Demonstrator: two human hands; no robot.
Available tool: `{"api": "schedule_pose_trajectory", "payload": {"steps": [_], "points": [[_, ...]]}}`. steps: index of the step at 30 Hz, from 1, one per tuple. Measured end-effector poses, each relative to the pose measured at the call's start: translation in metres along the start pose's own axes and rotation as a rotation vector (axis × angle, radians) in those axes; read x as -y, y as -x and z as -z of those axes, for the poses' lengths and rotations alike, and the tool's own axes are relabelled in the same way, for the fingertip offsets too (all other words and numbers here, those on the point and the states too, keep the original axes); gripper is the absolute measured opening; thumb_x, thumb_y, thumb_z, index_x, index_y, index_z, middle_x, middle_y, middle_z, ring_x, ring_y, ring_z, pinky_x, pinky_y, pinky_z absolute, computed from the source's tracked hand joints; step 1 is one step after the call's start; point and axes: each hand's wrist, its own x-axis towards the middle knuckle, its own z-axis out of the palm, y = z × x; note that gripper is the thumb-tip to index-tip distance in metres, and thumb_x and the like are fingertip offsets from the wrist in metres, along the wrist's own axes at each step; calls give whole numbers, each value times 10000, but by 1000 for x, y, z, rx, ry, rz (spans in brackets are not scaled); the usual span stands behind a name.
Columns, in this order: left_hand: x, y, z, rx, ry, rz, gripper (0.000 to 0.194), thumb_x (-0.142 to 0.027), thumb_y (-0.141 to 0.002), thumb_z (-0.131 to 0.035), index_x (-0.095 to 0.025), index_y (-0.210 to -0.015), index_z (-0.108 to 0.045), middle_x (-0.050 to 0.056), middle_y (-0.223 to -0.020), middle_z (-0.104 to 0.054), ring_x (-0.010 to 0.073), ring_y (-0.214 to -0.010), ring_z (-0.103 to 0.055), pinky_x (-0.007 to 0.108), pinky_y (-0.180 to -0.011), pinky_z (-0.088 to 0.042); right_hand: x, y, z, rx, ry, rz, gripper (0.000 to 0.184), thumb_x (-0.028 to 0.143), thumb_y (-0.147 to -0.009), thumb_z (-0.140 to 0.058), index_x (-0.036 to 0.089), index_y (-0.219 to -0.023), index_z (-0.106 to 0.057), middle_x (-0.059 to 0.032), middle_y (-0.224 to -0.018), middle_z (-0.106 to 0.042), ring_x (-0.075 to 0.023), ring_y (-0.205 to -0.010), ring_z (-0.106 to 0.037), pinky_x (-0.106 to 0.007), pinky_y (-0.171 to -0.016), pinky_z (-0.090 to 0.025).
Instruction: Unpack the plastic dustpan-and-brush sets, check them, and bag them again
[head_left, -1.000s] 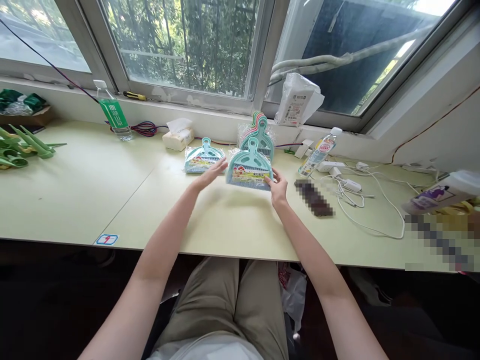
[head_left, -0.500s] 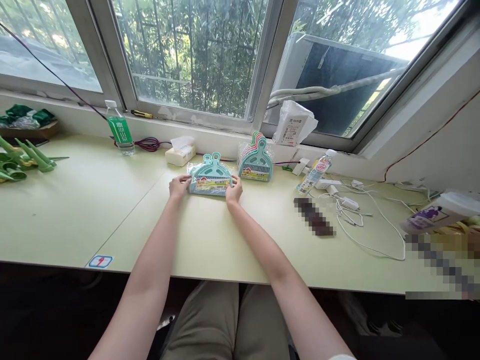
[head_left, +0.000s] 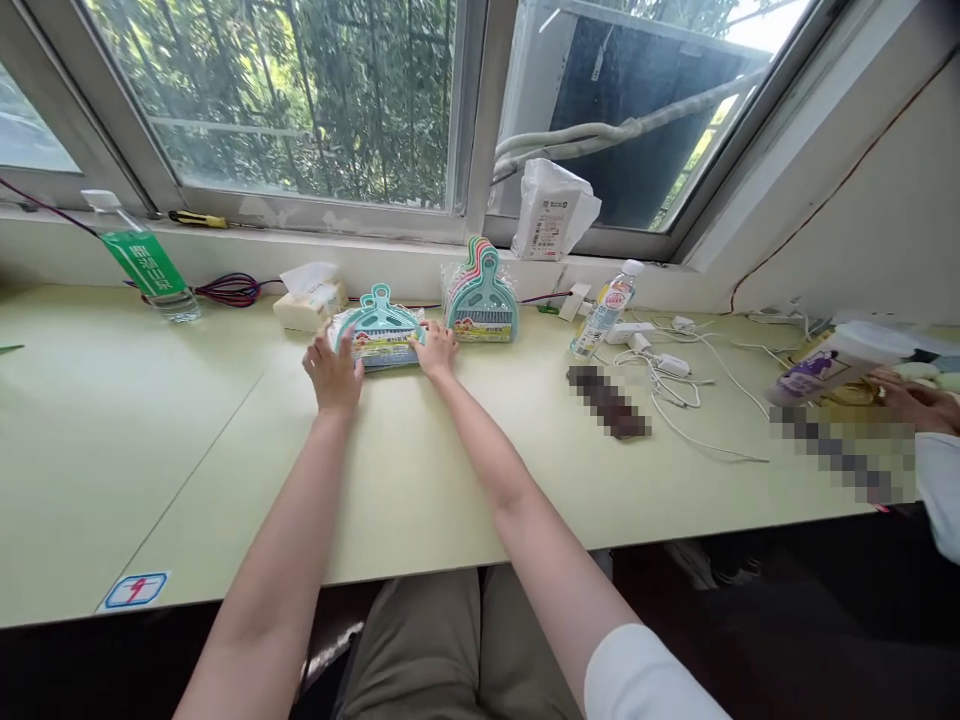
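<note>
A small stack of teal dustpan-and-brush sets (head_left: 384,340) in clear plastic lies on the table ahead of me, handles toward the window. My left hand (head_left: 334,376) is at the stack's left edge, its thumb and fingers spread apart. On the opposite side, my right hand (head_left: 436,349) grips the right edge, thumb over the front label. Just right of that hand, a second stack of dustpan sets (head_left: 484,298) leans upright by the sill, with green, red and teal handles fanned out.
Behind my left hand sit a tissue pack (head_left: 309,300) and a green-labelled bottle (head_left: 148,262). To the right are another bottle (head_left: 604,312), white cables (head_left: 671,368) and a plastic cup (head_left: 840,362). Another person's hand (head_left: 919,400) is at the far right. A white packet (head_left: 553,212) stands on the sill.
My view has turned to the right. My left hand has loosened, its fingers now spread at the stack's edge. Another person's hand and sleeve have come into view at the right.
</note>
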Motion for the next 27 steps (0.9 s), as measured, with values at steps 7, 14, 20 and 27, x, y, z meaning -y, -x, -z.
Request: {"api": "schedule_pose_trajectory", "payload": {"steps": [7, 14, 20, 27], "points": [[-7, -1, -14, 263, -80, -356, 440, -205, -885, -446, -225, -1300, -592, 106, -1298, -562, 298, -1202, -506, 433, -1003, -432, 0, -2, 9, -333, -64, -182, 374, 383, -987, -336, 230, -1289, -492, -137, -1438, -437, -287, -1320, -395, -472, -994, -387], [-7, -2, -12, 269, -29, -287, 450, -207, -897, -406, -242, -1301, -601, 85, -1332, -543, 297, -1218, -492, 451, -984, -443, -110, -34, 88, -209, 10, -524, 462, 317, -914, -532, 144, -1334, -442, -211, -1390, -498, -325, -1294, -433, -516, -1017, -333], [-7, -2, -11, 276, -22, -274, 469, -212, -889, -413, -242, -1326, -582, 83, -1358, -528, 302, -1236, -470, 470, -1006, -428, -151, -40, 101, -67, 5, -486, 189, 334, -910, -539, 212, -1040, -602, -113, -1162, -671, -291, -1182, -536, -488, -1005, -333], [-10, -1, -11, 299, -21, -243, 486, -262, -899, -430, -246, -1375, -523, 91, -1401, -500, 311, -1291, -429, 479, -1037, -387, -150, -18, 104, -115, -280, -423, 115, 236, -953, -408, 217, -1026, -495, -82, -1093, -663, -177, -834, -692, -269, -710, -497]]}}
